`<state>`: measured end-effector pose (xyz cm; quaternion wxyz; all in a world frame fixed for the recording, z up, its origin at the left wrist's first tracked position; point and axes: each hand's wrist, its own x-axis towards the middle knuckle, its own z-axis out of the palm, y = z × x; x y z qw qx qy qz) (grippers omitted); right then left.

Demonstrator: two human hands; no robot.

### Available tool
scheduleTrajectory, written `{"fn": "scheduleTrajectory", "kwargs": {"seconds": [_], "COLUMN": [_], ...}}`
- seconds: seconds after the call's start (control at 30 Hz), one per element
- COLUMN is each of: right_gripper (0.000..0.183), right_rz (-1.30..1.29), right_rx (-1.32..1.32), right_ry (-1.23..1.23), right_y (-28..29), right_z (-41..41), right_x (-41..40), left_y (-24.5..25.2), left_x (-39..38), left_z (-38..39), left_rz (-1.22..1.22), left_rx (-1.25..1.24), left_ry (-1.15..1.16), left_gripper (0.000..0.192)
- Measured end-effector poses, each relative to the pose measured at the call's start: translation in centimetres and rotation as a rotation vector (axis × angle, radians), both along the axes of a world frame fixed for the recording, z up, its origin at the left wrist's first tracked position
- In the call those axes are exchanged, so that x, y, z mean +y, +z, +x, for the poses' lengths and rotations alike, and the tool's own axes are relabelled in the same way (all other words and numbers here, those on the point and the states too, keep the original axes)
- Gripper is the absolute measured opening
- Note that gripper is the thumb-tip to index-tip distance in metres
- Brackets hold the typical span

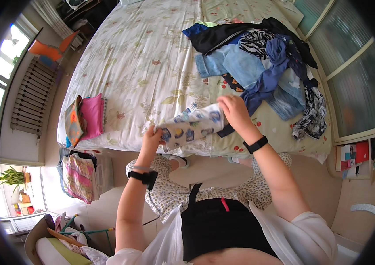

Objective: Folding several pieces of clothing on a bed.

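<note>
A white cloth with blue and yellow prints is stretched between my two hands above the near edge of the bed. My left hand grips its left end, and my right hand holds its upper right corner, slightly blurred. Right of it lies a heap of loose clothes, with light blue jeans, a twisted blue garment, a black garment and a zebra-patterned cloth. At the bed's left corner rest a folded pink cloth and a folded orange and green patterned cloth.
The bed has a floral sheet. A clear plastic bin with clothes over its side stands on the floor at left. An orange chair and a radiator are farther left; a glass-panelled cabinet borders the right.
</note>
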<state>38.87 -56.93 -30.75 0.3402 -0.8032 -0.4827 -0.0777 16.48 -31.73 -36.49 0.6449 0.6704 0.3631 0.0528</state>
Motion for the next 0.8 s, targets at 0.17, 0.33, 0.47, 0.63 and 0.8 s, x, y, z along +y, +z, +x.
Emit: {"fn": "scheduleTrajectory", "kwargs": {"seconds": [0.17, 0.33, 0.47, 0.63, 0.8], "right_gripper": [0.007, 0.02, 0.031, 0.031, 0.03], "right_rz": [0.195, -0.197, -0.065, 0.351, 0.269], "right_rx": [0.062, 0.974, 1.424, 1.85, 1.829], "right_ry": [0.023, -0.077, -0.123, -0.082, -0.077], "right_y": [-2.7, -8.9, -10.5, -10.3, -10.8], "right_z": [-3.1, -7.6, -7.8, -8.0, -7.5], "right_x": [2.5, 0.3, -0.1, 1.2, 1.2], "left_y": [-1.8, -2.8, -3.3, -3.2, -1.2], "left_x": [-1.6, -3.2, -1.7, -1.5, -3.3], "left_z": [0.7, -0.4, 0.8, 1.3, -1.3], "left_rz": [1.093, 1.129, 0.834, 0.342, -0.48], "left_rx": [0.012, 0.167, 0.109, 0.102, -0.018], "left_ry": [-0.166, -0.469, -0.177, 0.2, 0.092], "left_gripper": [0.065, 0.068, 0.074, 0.074, 0.06]}}
